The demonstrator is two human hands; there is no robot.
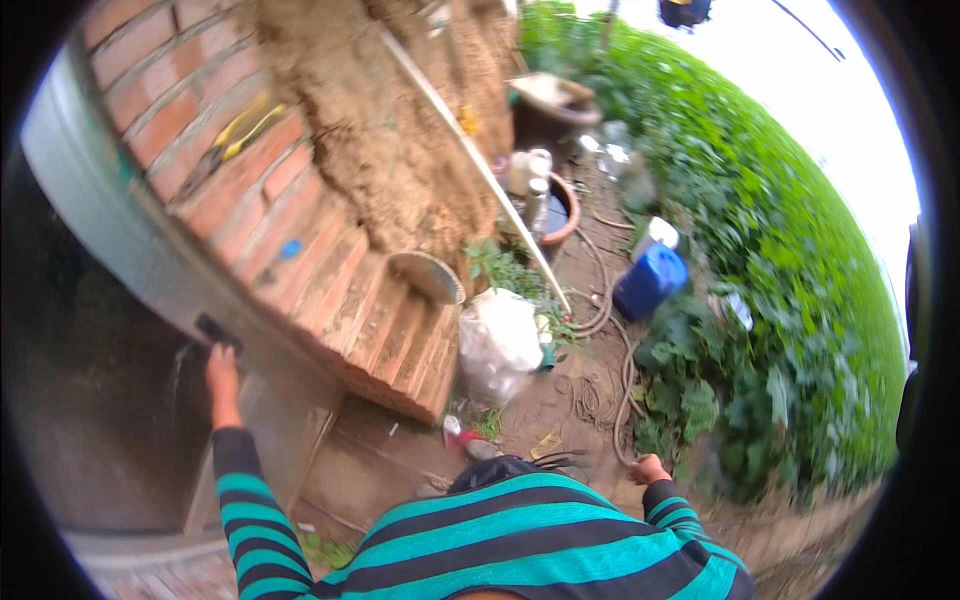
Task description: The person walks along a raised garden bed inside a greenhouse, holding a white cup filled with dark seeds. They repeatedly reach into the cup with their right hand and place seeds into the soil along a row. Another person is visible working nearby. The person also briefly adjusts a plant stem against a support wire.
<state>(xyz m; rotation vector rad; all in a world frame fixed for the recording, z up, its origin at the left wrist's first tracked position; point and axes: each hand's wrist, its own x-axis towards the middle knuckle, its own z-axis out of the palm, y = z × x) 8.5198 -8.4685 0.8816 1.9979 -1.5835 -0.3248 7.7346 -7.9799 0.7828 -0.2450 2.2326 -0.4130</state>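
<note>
My left hand (pixel 222 378) reaches out to the left, its fingers at a small dark door handle (pixel 217 332) on a pale-framed door (pixel 85 390) with a dark pane. The fingers look closed on the handle, though they are small and blurred. Low on the right, my right hand (pixel 650 470) is curled into a fist near my side. A grey hose (pixel 628 385) runs along the ground and meets this hand in the picture; whether the hand grips it cannot be made out.
A brick ledge (pixel 340 290) carries yellow-handled pliers (pixel 240 135). Past it stand a stuffed white bag (pixel 500 345), a long pale pole (pixel 470 150), a blue jug (pixel 650 283) and a brown basin (pixel 562 210). Leafy plants (pixel 770 300) line the right of the dirt path.
</note>
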